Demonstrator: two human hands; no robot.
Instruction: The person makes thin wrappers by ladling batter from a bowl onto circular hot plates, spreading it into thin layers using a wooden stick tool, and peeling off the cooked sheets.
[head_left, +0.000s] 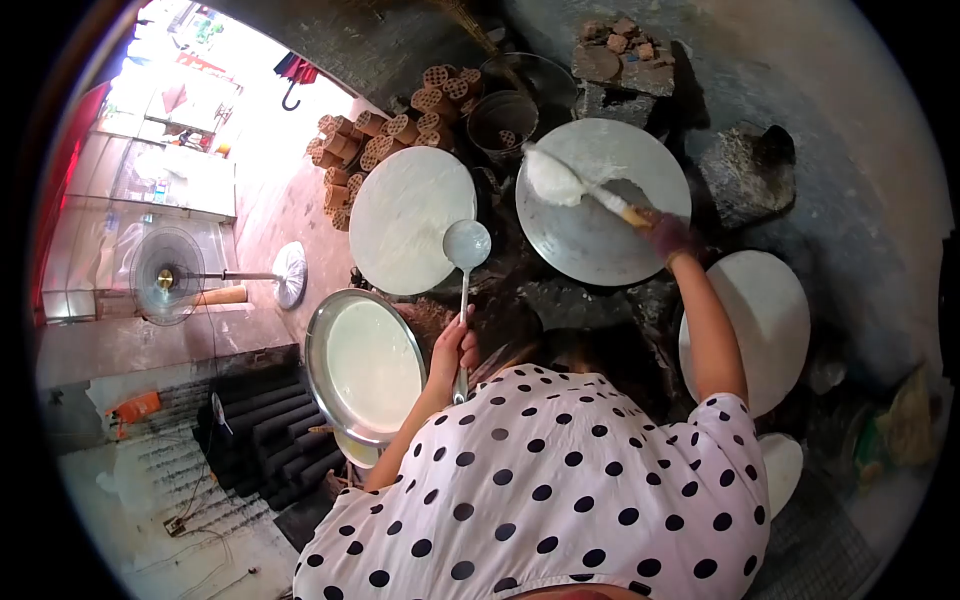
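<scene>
Grips ladle (467,246) in closed left hand (455,350), bowl beside pale round plate (405,222). Holds wooden-handled tool (608,199) in closed right hand (668,237), over grey round griddle (598,255), white batter (556,184) near its head. Left of ladle: metal basin (317,372) of white liquid. Beyond: perforated cylinders (402,128), standing fan (165,279) at far left.

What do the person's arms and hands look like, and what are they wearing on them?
The right sleeve and left sleeve are short and white with black polka dots, so the forearms are uncovered. The left hand looks bare. The right hand seems to have a dark purplish covering up to the wrist, maybe a glove, but it's too blurry to be sure.
</scene>
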